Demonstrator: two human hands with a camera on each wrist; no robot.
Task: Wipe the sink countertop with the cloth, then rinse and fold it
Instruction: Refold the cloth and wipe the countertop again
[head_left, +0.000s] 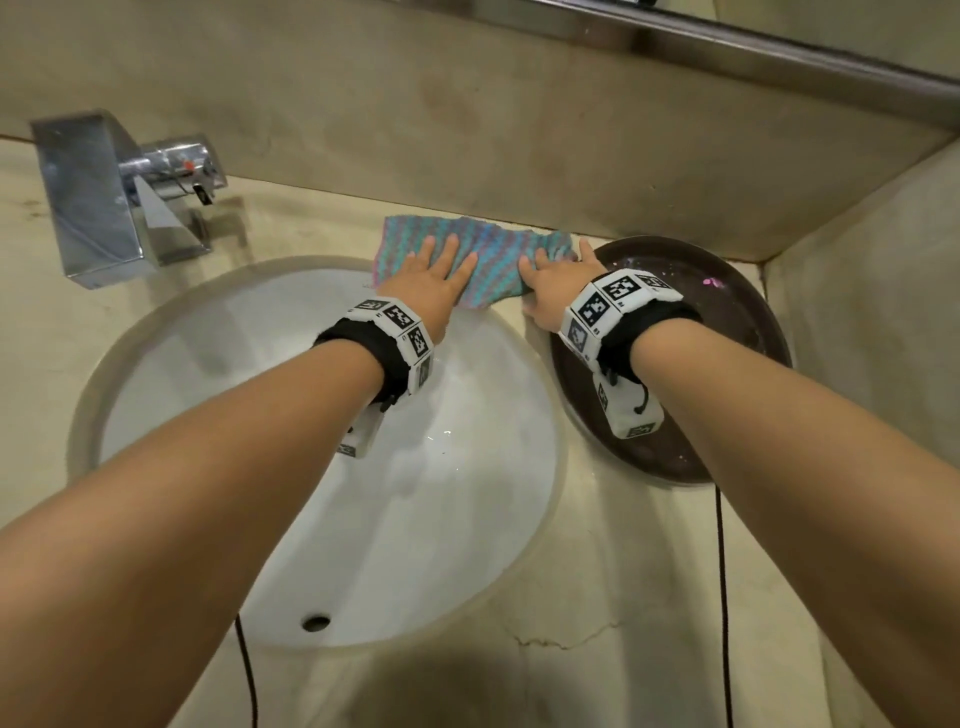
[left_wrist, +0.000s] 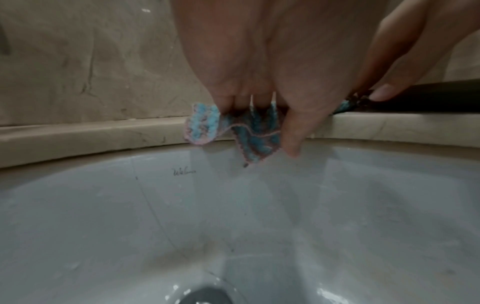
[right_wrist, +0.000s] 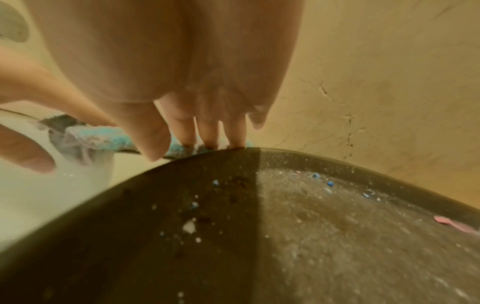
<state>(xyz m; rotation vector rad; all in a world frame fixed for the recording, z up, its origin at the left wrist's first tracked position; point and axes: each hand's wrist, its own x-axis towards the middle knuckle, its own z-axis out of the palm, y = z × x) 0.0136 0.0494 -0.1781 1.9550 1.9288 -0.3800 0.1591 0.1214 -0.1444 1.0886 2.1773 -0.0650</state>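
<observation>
A teal and pink knitted cloth lies spread on the beige countertop behind the white sink basin. My left hand presses flat on its left half with straight fingers. My right hand presses on its bunched right end, beside a dark round tray. In the left wrist view a corner of the cloth hangs over the sink rim below my left hand. The right wrist view has my right hand with fingertips down on the cloth at the tray's edge.
A chrome faucet stands at the back left of the basin. The tray holds white and blue crumbs and a pink scrap. A stone backsplash and a side wall close in the corner.
</observation>
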